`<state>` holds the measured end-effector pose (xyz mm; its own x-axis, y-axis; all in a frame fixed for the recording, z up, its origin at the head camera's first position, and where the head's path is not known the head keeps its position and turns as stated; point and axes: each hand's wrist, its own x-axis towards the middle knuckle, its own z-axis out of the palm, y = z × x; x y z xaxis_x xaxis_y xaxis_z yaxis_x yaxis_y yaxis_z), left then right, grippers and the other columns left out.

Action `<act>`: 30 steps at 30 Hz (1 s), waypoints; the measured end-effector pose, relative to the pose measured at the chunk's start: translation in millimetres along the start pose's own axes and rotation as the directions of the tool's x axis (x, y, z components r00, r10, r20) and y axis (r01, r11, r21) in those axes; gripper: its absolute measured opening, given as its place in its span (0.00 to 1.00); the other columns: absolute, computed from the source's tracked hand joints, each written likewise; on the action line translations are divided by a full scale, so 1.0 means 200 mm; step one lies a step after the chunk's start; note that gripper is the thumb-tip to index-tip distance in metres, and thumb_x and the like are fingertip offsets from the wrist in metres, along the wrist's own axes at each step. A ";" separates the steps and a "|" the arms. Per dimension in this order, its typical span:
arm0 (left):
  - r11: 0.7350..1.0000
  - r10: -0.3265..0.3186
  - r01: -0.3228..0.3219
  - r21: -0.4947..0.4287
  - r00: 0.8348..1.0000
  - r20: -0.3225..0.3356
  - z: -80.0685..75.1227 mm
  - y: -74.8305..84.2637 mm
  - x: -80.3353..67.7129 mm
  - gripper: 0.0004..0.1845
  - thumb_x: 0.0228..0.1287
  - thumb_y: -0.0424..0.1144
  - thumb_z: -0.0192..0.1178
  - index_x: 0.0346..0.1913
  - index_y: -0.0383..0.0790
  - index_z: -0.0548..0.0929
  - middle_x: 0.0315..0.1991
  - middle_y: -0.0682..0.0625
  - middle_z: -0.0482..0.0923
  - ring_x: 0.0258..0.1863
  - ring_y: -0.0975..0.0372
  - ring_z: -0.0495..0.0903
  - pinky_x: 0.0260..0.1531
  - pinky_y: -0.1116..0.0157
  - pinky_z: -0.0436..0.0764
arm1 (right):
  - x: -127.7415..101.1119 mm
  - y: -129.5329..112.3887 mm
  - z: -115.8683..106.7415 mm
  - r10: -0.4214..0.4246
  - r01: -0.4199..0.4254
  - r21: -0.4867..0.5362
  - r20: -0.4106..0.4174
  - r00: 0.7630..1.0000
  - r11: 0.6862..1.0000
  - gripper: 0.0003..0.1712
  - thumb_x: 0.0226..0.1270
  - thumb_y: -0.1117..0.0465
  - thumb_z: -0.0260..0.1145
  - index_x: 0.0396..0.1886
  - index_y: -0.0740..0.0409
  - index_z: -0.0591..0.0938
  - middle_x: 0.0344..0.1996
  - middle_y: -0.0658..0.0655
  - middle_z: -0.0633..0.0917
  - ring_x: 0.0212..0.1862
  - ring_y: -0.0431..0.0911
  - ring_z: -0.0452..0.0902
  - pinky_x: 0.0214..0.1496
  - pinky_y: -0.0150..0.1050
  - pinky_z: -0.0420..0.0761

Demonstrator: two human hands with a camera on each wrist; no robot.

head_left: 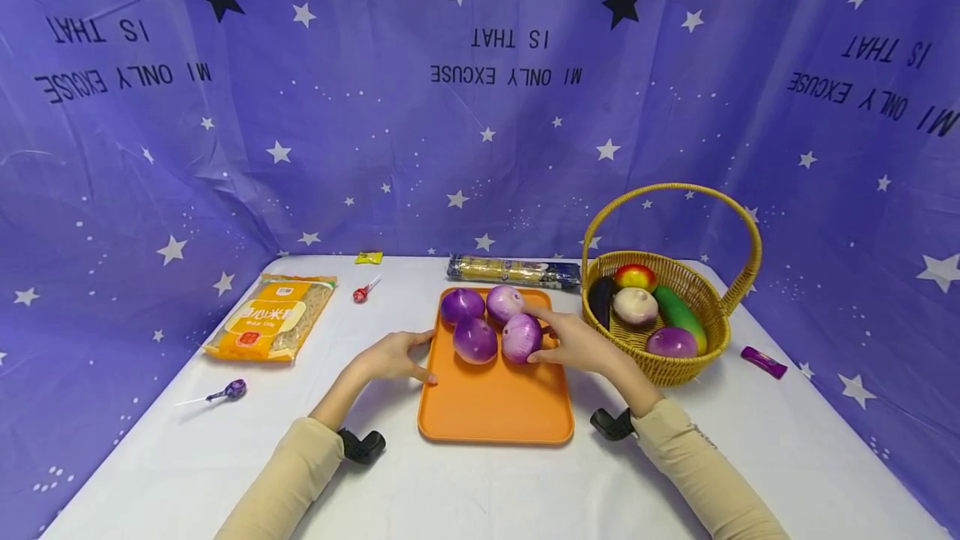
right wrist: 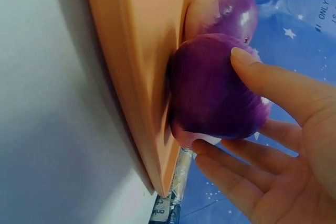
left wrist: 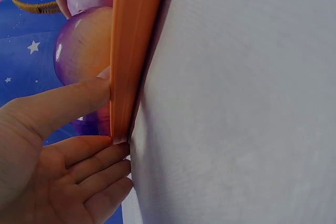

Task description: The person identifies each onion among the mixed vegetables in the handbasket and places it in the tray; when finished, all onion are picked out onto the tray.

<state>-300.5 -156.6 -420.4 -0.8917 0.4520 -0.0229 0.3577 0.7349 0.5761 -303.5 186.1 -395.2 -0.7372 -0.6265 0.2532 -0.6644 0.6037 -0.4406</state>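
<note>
An orange tray (head_left: 495,411) lies in the middle of the white table. Several purple onions sit together at its far end. My right hand (head_left: 537,335) cups the near right onion (head_left: 519,338), which rests on the tray. In the right wrist view the right hand (right wrist: 218,100) has its thumb on top of that onion (right wrist: 210,93) and its fingers under it. My left hand (head_left: 422,357) rests at the tray's left edge. In the left wrist view its thumb (left wrist: 68,98) presses on the tray rim (left wrist: 131,35) while the straight fingers lie beside it.
A wicker basket (head_left: 720,332) with vegetables stands just right of the tray. A yellow noodle packet (head_left: 272,317) lies at the left and a spaghetti pack (head_left: 513,271) behind the tray. Two lollipops (head_left: 362,293) (head_left: 228,392) and a purple wrapper (head_left: 763,362) lie loose.
</note>
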 end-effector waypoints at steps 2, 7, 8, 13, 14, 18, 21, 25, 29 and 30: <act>1.000 0.000 0.000 0.004 1.000 0.000 0.00 0.00 0.00 0.48 0.45 0.47 0.77 0.69 0.32 0.68 0.64 0.35 0.69 0.65 0.43 0.65 0.65 0.48 0.63 | 0.00 0.00 -0.01 -0.007 0.007 -0.025 -0.006 1.000 1.000 0.44 0.57 0.56 0.74 0.69 0.65 0.67 0.53 0.63 0.81 0.51 0.52 0.80 0.54 0.49 0.79; 1.000 -0.006 0.006 0.006 1.000 0.004 -0.01 0.01 0.00 0.48 0.46 0.47 0.77 0.69 0.33 0.67 0.64 0.36 0.70 0.65 0.43 0.65 0.64 0.48 0.64 | 0.00 0.00 -0.02 -0.030 0.030 -0.069 -0.013 0.999 0.997 0.40 0.56 0.57 0.74 0.67 0.63 0.70 0.52 0.59 0.82 0.51 0.49 0.78 0.57 0.46 0.76; 1.000 -0.006 0.006 0.006 1.000 0.005 -0.01 0.01 0.00 0.48 0.46 0.47 0.77 0.69 0.32 0.67 0.64 0.36 0.70 0.65 0.43 0.65 0.64 0.48 0.64 | 0.00 0.00 -0.02 -0.033 0.032 -0.069 -0.014 0.999 0.997 0.40 0.56 0.57 0.75 0.67 0.62 0.71 0.52 0.58 0.82 0.51 0.48 0.78 0.57 0.46 0.76; 1.000 -0.005 0.005 0.005 1.000 0.005 -0.01 0.01 0.00 0.48 0.46 0.47 0.77 0.69 0.32 0.67 0.64 0.36 0.70 0.65 0.43 0.65 0.64 0.48 0.64 | 0.00 0.01 0.00 -0.042 0.041 -0.054 -0.018 0.999 0.998 0.38 0.57 0.57 0.74 0.66 0.63 0.72 0.52 0.58 0.82 0.51 0.48 0.78 0.57 0.46 0.76; 1.000 -0.004 0.004 0.003 1.000 0.005 -0.01 0.01 0.00 0.48 0.46 0.47 0.77 0.69 0.32 0.67 0.64 0.36 0.70 0.65 0.43 0.65 0.64 0.48 0.64 | 0.00 0.01 0.00 -0.040 0.039 -0.049 -0.017 0.999 0.998 0.38 0.57 0.57 0.74 0.66 0.63 0.71 0.52 0.58 0.82 0.51 0.49 0.78 0.57 0.46 0.76; 1.000 -0.003 0.003 -0.001 1.000 0.003 -0.01 0.01 -0.01 0.48 0.46 0.47 0.77 0.69 0.32 0.67 0.64 0.36 0.69 0.65 0.43 0.65 0.64 0.48 0.64 | 0.00 0.01 0.01 -0.033 0.032 -0.048 -0.014 0.999 0.998 0.39 0.58 0.55 0.74 0.68 0.62 0.70 0.53 0.59 0.82 0.53 0.49 0.78 0.59 0.46 0.76; 1.000 -0.001 0.001 0.000 1.000 0.000 -0.01 0.01 -0.01 0.48 0.46 0.47 0.77 0.69 0.32 0.67 0.64 0.35 0.69 0.65 0.43 0.65 0.65 0.48 0.63 | 0.00 0.00 0.00 -0.037 0.036 -0.061 -0.016 0.999 0.998 0.40 0.58 0.55 0.74 0.68 0.61 0.70 0.53 0.58 0.82 0.52 0.48 0.78 0.58 0.47 0.75; 1.000 -0.001 0.001 -0.002 1.000 0.002 -0.01 0.01 -0.01 0.47 0.46 0.47 0.77 0.69 0.32 0.67 0.64 0.35 0.69 0.65 0.43 0.65 0.65 0.48 0.63 | -0.01 0.00 -0.02 -0.042 0.041 -0.078 -0.010 0.999 0.996 0.39 0.58 0.55 0.74 0.67 0.62 0.71 0.50 0.56 0.83 0.48 0.47 0.78 0.55 0.46 0.77; 1.000 0.000 0.000 -0.001 1.000 0.006 -0.01 0.01 -0.01 0.48 0.46 0.47 0.77 0.69 0.32 0.67 0.64 0.35 0.69 0.65 0.43 0.65 0.64 0.47 0.63 | -0.02 -0.02 -0.05 -0.052 0.051 -0.075 -0.004 0.999 0.996 0.37 0.57 0.58 0.74 0.66 0.61 0.73 0.51 0.58 0.82 0.48 0.51 0.78 0.53 0.48 0.77; 1.000 -0.001 0.001 0.000 1.000 0.007 -0.01 0.01 -0.01 0.48 0.46 0.47 0.77 0.69 0.32 0.67 0.64 0.35 0.69 0.65 0.43 0.65 0.64 0.47 0.63 | -0.02 -0.02 -0.06 -0.055 0.054 -0.076 -0.004 0.998 0.996 0.36 0.57 0.58 0.74 0.65 0.61 0.73 0.52 0.58 0.82 0.48 0.53 0.78 0.53 0.48 0.77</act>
<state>-298.8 -155.9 -417.6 -0.8901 0.4549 -0.0286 0.3572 0.7352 0.5761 -299.3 191.9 -383.5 -0.7002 -0.6565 0.2805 -0.7108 0.6046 -0.3594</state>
